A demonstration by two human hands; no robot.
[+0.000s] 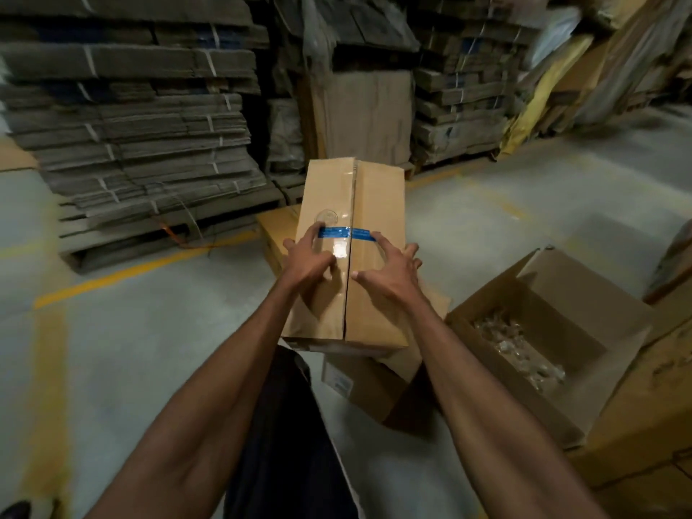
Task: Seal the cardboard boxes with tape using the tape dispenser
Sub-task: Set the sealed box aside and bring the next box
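- Stacked flat cardboard (131, 118) on pallets, far left, blurred
- Left hand (309, 262) lies spread on the closed box (378, 204), fingertips at the blue tape strip (344, 233)
- The box rests on lower boxes, mostly hidden
- Right hand (389, 273) splayed, fingertips pressing beside the centre seam
- Open carton (584, 294) at right holds indistinct clear items, cut off by the frame edge

The scene is viewed from a single wide-angle camera worn on the head, directed forward and steeply down along both forearms. The cardboard box (354, 252) is framed close at centre, while the stacked flattened cardboard (131, 118) is seen farther back.
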